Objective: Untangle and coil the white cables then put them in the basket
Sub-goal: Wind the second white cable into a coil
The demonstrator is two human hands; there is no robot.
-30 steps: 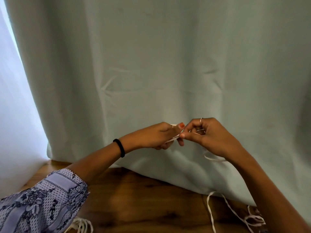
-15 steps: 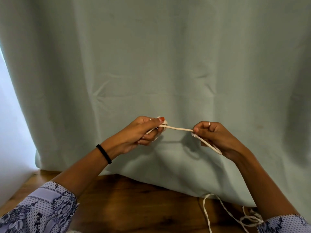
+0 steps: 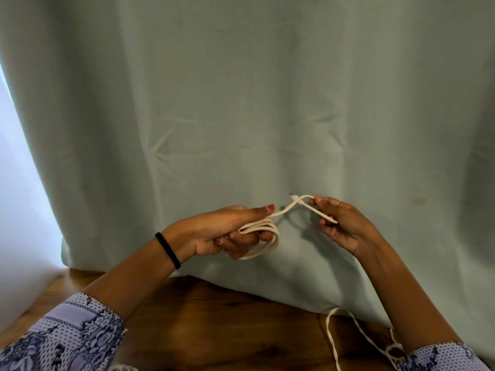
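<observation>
My left hand (image 3: 227,231) is raised in front of the curtain with a white cable (image 3: 263,238) wound in several loops around its fingers. The free end of that cable runs up and right to my right hand (image 3: 340,223), which pinches it between thumb and fingers; the cable's tip sticks out just left of that hand. A second white cable (image 3: 332,341) lies loose on the wooden table at the lower right, partly hidden under my right forearm. No basket is in view.
A pale green curtain (image 3: 241,103) hangs close behind my hands and drapes onto the wooden table (image 3: 214,330). A bright white wall or window (image 3: 16,210) stands at the far left. A bit of white cable (image 3: 123,368) peeks out at the bottom edge.
The hands were together, then pulled apart with the cable stretched between them. Now the cable is looped around my left hand's fingers and only a short end reaches my right hand.
</observation>
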